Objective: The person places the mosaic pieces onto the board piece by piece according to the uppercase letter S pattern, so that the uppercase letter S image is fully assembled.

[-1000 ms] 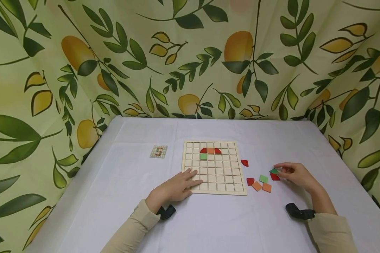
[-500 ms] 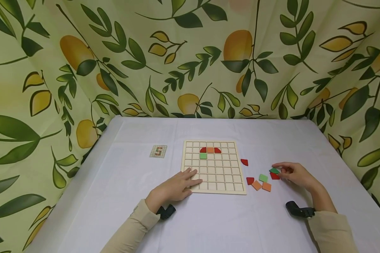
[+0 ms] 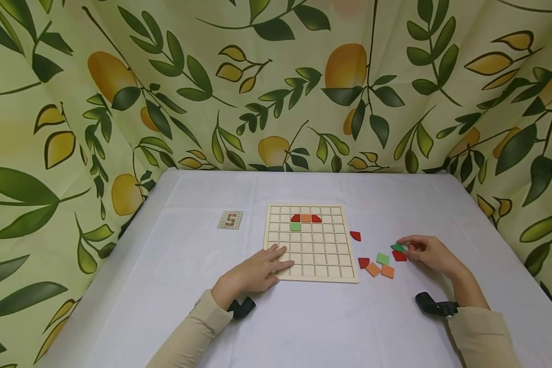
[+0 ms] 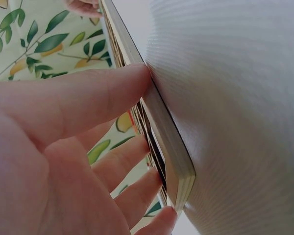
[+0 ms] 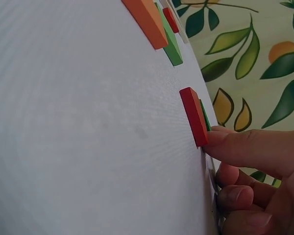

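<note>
My left hand [image 3: 252, 271] rests with spread fingers on the near left corner of a wooden grid board [image 3: 324, 255]. In the left wrist view its thumb touches the board's edge [image 4: 159, 110]. On the board, an orange square [image 3: 306, 218] sits between two red quarter-round tiles [image 3: 295, 219], with a light green square [image 3: 295, 226] below the left one. To the right of the board, my right hand [image 3: 432, 254] pinches a dark green tile [image 3: 397, 247] between thumb and index finger. A red tile [image 5: 193, 116] lies right against it, near the thumb.
Loose tiles lie between board and right hand: a light green square [image 3: 383, 258], two orange squares [image 3: 387, 271] and two red tiles [image 3: 355, 236]. A small card [image 3: 230, 220] with an S-shaped pattern lies left of the board. A leaf-printed curtain [image 3: 276, 102] surrounds the white table [image 3: 188, 194].
</note>
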The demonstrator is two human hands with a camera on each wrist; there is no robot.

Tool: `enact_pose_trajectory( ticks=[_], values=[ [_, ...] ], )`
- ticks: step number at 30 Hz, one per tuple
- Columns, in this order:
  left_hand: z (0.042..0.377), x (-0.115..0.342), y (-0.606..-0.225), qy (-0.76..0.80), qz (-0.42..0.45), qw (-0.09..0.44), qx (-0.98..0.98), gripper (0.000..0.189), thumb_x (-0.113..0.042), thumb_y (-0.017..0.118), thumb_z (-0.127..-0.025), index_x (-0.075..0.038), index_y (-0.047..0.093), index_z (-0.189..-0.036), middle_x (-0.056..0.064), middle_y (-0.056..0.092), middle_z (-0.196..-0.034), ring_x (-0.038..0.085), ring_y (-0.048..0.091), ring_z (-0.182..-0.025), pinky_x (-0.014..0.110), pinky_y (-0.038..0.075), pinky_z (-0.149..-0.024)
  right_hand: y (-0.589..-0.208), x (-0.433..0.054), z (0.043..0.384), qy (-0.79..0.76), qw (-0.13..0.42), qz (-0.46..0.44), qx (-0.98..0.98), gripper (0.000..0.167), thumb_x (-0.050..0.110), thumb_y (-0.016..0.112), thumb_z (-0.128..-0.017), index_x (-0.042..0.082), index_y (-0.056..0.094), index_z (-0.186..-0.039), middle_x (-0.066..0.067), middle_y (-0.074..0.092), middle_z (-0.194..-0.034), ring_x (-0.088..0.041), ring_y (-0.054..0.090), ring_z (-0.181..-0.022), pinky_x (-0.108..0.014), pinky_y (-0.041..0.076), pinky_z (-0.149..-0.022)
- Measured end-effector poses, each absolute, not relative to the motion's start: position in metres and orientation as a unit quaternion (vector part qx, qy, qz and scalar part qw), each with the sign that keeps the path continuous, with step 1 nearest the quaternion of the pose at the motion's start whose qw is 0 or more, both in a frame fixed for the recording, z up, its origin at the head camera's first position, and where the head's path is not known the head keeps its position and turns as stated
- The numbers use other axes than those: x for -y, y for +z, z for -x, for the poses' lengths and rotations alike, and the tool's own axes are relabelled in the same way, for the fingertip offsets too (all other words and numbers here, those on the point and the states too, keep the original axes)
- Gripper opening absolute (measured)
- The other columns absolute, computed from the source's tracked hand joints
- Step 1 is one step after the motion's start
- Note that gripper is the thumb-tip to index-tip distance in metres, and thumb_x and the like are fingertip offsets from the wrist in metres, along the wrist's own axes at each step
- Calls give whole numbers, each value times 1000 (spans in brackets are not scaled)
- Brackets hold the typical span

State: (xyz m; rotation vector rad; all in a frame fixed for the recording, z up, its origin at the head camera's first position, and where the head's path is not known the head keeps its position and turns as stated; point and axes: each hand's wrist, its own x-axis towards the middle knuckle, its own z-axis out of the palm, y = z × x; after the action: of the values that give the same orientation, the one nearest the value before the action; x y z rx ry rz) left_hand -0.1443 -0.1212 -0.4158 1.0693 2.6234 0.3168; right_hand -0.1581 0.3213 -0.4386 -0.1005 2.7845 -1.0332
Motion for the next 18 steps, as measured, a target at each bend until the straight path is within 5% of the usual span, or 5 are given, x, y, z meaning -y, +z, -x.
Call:
enact_pose_trajectory(
  ticks=[18],
  values=[
    [145, 120, -417, 109, -364, 157, -911, 47, -17, 52, -98, -21, 46, -145, 12, 29, -160, 35, 22, -151, 51, 27, -122, -438, -309, 165, -353, 61, 36, -933, 31, 7, 65, -88, -7, 62, -116, -4, 50, -78, -5, 41, -65, -18, 38, -53]
  ],
)
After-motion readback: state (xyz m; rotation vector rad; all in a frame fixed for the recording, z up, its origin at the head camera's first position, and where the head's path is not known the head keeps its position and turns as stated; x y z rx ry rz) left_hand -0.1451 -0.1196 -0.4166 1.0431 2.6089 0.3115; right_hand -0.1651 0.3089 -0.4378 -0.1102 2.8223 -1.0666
